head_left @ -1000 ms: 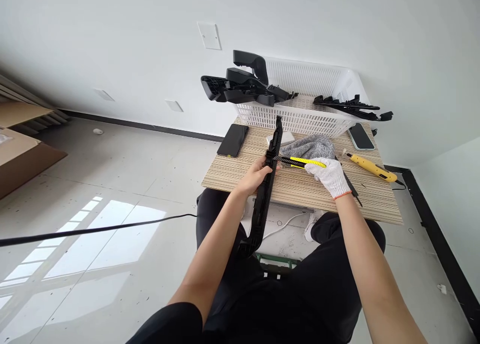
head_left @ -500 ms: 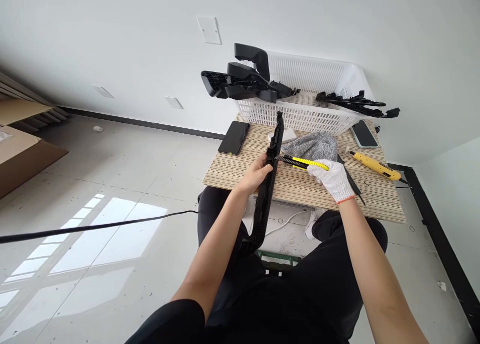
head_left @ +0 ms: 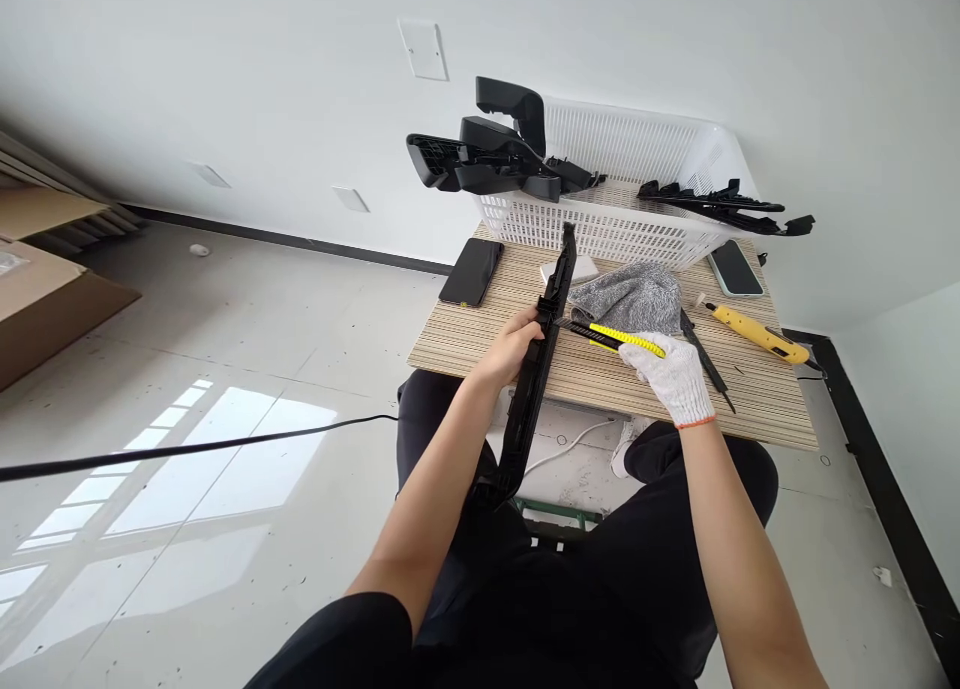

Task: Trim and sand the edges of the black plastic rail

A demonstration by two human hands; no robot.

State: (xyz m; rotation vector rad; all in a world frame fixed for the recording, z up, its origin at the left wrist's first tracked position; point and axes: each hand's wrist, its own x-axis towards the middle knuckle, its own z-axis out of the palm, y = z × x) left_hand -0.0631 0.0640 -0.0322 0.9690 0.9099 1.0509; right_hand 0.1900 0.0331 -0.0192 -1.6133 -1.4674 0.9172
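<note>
Bare and closed, my left hand point(head_left: 513, 347) grips a long black plastic trim piece point(head_left: 530, 394) around its middle. The piece is tilted, its top above the board and its lower end near my lap. A white knitted glove covers my right hand point(head_left: 669, 369), which is shut on a yellow and black utility knife point(head_left: 611, 337). The knife's blade end meets the edge of the trim piece just beside my left fingers; whether it cuts in is too small to tell. Behind the knife lies a crumpled grey cloth point(head_left: 634, 297).
A white plastic basket point(head_left: 600, 215) stands at the back of the striped board point(head_left: 442, 344), with black plastic parts point(head_left: 499, 159) across its rim. A dark phone point(head_left: 471, 271), another phone point(head_left: 736, 268), a yellow corded tool point(head_left: 759, 333) and a thin black strip point(head_left: 709, 361) lie around. A black cable point(head_left: 225, 447) crosses at left.
The view has shifted slightly. The knife, in my right hand, is a little lower and more tilted against the trim piece. My left hand keeps its hold.
</note>
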